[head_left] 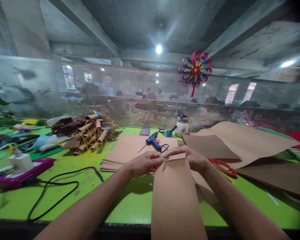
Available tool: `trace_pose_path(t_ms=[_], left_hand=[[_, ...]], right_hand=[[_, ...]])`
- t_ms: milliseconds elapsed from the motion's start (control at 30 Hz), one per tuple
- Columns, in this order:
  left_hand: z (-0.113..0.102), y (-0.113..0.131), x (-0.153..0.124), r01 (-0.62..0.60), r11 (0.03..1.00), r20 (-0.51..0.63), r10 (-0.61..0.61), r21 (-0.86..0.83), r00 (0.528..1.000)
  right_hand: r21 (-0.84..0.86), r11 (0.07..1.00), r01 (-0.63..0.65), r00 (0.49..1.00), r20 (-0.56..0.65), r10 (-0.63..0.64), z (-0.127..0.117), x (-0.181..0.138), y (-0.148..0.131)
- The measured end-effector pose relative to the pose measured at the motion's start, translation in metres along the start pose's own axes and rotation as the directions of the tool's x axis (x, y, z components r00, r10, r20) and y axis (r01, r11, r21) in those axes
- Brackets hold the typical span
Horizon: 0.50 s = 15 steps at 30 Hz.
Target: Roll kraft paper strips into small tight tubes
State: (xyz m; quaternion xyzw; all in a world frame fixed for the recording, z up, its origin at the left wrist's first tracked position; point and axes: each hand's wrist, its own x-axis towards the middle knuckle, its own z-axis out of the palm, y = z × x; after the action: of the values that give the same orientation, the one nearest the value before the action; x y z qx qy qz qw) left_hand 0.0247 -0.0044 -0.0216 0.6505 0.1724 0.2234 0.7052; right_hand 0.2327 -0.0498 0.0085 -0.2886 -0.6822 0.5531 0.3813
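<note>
A long strip of brown kraft paper (175,196) lies on the green table (130,203) and hangs over its near edge. My left hand (145,163) pinches the strip's far left corner, fingers closed. My right hand (190,156) pinches the far right corner in the same way. Just beyond my hands a blue glue gun (153,141) rests on a stack of brown paper sheets (125,150).
Red-handled scissors (223,167) lie right of my right hand on large brown sheets (245,140). A pile of rolled paper tubes (90,131) sits far left. A black cable (57,186) runs to a pink power strip (22,173). A white jar (182,126) stands by the mesh screen.
</note>
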Motion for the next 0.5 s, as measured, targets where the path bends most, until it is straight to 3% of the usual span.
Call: trace_pose_path(t_ms=[133,233,367,500], left_hand=[[0.007,-0.004,0.002,0.022,0.995,0.054,-0.017,-0.097,0.998],[0.012,-0.003,0.003,0.071,0.993,0.081,-0.063,-0.094,0.995],[0.009,0.001,0.005,0.076,0.996,-0.054,-0.078,-0.040,0.995],[-0.003,0.002,0.007,-0.003,0.997,-0.254,-0.017,-0.076,0.967]], right_hand=[[-0.047,0.992,0.119,0.993,0.005,-0.119,0.004,0.001,0.001],[0.004,0.990,0.142,0.988,-0.067,-0.142,0.000,0.002,0.003],[0.039,0.999,0.024,0.970,-0.244,-0.014,-0.007,0.004,0.007],[-0.261,0.948,-0.180,0.968,-0.218,0.124,-0.015,0.005,0.010]])
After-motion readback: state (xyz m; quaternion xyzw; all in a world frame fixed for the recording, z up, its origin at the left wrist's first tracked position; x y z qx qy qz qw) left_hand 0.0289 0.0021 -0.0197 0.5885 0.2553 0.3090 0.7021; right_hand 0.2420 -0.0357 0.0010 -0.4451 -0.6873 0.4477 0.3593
